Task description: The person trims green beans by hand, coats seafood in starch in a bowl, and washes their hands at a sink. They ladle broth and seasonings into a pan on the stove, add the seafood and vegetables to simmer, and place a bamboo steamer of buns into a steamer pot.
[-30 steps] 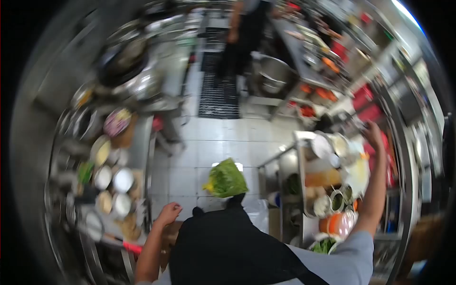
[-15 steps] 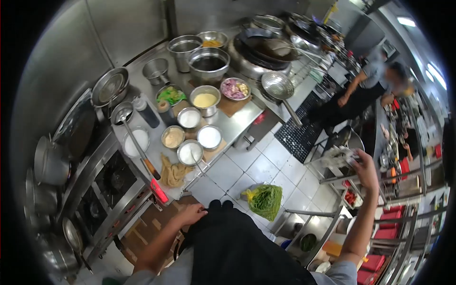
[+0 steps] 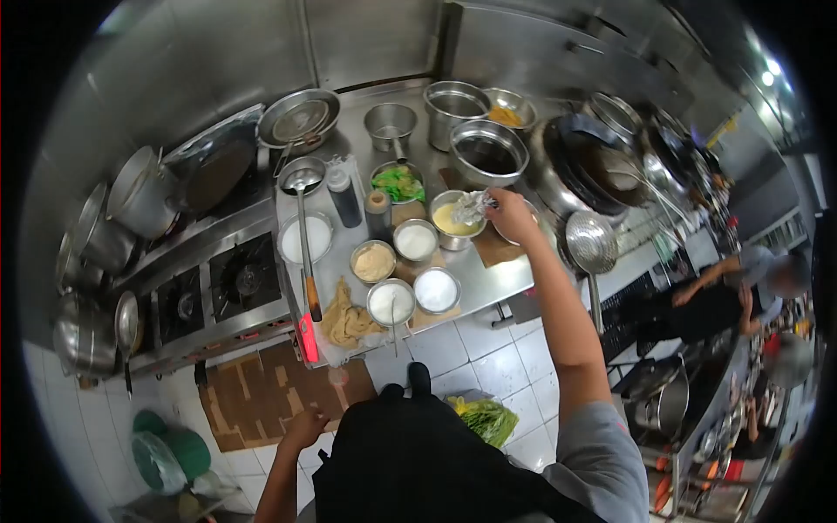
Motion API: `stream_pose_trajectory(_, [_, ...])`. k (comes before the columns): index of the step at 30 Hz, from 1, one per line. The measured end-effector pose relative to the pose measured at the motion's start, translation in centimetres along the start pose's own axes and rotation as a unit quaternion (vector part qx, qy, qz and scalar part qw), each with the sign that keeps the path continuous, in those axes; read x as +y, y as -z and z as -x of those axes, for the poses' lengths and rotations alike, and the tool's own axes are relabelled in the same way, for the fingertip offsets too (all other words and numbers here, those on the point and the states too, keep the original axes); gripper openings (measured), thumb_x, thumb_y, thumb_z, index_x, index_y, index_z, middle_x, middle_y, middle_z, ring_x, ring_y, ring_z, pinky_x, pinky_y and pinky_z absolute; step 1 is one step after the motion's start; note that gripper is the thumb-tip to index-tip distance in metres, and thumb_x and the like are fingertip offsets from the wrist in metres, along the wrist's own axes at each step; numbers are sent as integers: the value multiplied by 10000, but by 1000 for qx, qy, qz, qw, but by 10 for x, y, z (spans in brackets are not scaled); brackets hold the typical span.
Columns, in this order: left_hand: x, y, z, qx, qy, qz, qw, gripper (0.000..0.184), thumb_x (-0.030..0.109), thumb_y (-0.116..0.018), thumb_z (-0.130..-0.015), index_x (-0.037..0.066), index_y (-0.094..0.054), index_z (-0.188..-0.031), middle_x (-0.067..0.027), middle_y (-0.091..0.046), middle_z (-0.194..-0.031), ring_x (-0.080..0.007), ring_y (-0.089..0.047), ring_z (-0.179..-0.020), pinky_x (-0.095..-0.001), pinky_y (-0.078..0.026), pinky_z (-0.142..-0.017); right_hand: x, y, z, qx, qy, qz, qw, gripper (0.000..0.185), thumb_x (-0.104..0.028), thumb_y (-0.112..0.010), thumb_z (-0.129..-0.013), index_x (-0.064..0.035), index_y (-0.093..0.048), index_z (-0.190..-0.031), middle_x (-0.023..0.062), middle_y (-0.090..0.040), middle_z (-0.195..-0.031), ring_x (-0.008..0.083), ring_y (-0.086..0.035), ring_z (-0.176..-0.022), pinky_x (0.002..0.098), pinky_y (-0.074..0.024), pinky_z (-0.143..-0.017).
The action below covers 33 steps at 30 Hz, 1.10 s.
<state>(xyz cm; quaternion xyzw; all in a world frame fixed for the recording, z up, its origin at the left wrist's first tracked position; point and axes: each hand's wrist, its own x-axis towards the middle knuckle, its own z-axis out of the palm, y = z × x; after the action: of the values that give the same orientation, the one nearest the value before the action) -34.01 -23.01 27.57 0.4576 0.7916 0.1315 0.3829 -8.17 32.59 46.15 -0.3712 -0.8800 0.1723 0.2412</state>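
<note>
My right hand [image 3: 513, 218] is closed on a crumpled, shiny, see-through piece that looks like plastic wrap [image 3: 472, 207]. It hangs over the metal bowl of yellow contents [image 3: 452, 220] on the steel counter. Behind the hand, a bowl is mostly hidden. Around that spot are a pot of dark liquid [image 3: 488, 157], a bowl of chopped greens [image 3: 398, 183] and a bowl of white powder [image 3: 416, 240]. My left hand [image 3: 305, 429] hangs low over the floor cardboard, fingers loosely apart, with nothing visible in it.
A long-handled ladle [image 3: 303, 227] with a red grip end lies near a tan cloth [image 3: 347, 318]. Burners [image 3: 248, 277] stand left, a wok [image 3: 602, 170] and a perforated skimmer [image 3: 591, 244] right. A bag of greens [image 3: 486, 420] sits on the floor. Another person [image 3: 715, 292] stands at right.
My right hand has swung from the right side to over the counter bowls, carrying the crumpled piece. The view has turned towards the counter. My left hand has moved away from the apron.
</note>
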Motion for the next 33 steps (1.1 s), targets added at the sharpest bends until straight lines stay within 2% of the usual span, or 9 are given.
stream_pose_trajectory(4, [11,-38,57,-10,238,94,967,305,265,-622,-887,-17,-651,-999,-135,-691,-770,-259,-682,-784,-345,-528,-674,44,-80,-43,-89,19,22,996,216,-93,-647,-752,2,-654,-947,252,-652,-896,414,-633,-879,462,-495,-782])
stream_pose_trajectory(7, [9,-76,95,-3,294,154,943,323,282,-658,-857,-5,-667,-1005,-192,-691,-771,-277,-691,-718,-370,-540,-689,92,-138,-52,-187,79,154,967,174,-88,-582,-766,-10,-675,-890,240,-658,-882,406,-640,-868,459,-502,-801])
stream_pose_trajectory(10, [33,-86,125,-26,321,154,934,255,219,-670,-845,6,-679,-986,-180,-698,-795,-264,-694,-747,-352,-541,-712,90,-138,-47,-250,80,221,939,177,-88,-550,-756,-29,-688,-849,217,-669,-877,382,-653,-852,446,-513,-795])
stream_pose_trajectory(13, [-70,-197,153,16,201,167,965,210,171,-676,-835,6,-684,-964,-173,-704,-861,-259,-695,-770,-342,-540,-715,98,-136,-54,-289,124,253,915,195,-92,-558,-751,-38,-699,-874,212,-673,-905,363,-660,-857,444,-517,-788])
stream_pose_trajectory(16, [-77,-214,156,47,225,178,957,175,149,-661,-838,-3,-683,-922,-153,-699,-872,-247,-688,-761,-335,-536,-699,102,-131,-56,-313,89,267,907,207,-98,-560,-750,-51,-704,-890,202,-677,-918,358,-660,-861,445,-516,-794])
stream_pose_trajectory(19, [49,-91,143,8,291,194,937,174,153,-637,-860,7,-673,-946,-130,-688,-828,-218,-680,-731,-329,-536,-668,96,-110,-63,-306,95,270,908,194,-118,-577,-748,-54,-702,-882,195,-679,-926,353,-662,-860,445,-516,-804])
stream_pose_trajectory(27, [-20,-97,131,-5,323,295,899,333,290,-621,-897,-31,-639,-986,-125,-673,-756,-195,-644,-555,-336,-527,-576,35,-25,-57,-36,58,103,992,177,-92,-601,-733,59,-613,-822,258,-623,-765,352,-622,-705,437,-469,-649])
stream_pose_trajectory(31, [-107,-127,132,5,307,292,906,399,378,-636,-875,-18,-655,-921,-135,-677,-739,-206,-661,-587,-344,-545,-568,-34,-15,-16,-104,-51,-148,982,68,-36,-522,-799,-25,-588,-809,-2,-500,-655,99,-455,-606,275,-376,-546])
stream_pose_trajectory(33, [-117,-107,139,35,332,348,876,397,379,-632,-874,-16,-653,-889,-129,-676,-713,-206,-660,-586,-345,-549,-545,-75,-34,13,-130,-86,-205,966,98,-96,-527,-852,-30,-595,-828,-13,-519,-681,79,-454,-611,260,-357,-536])
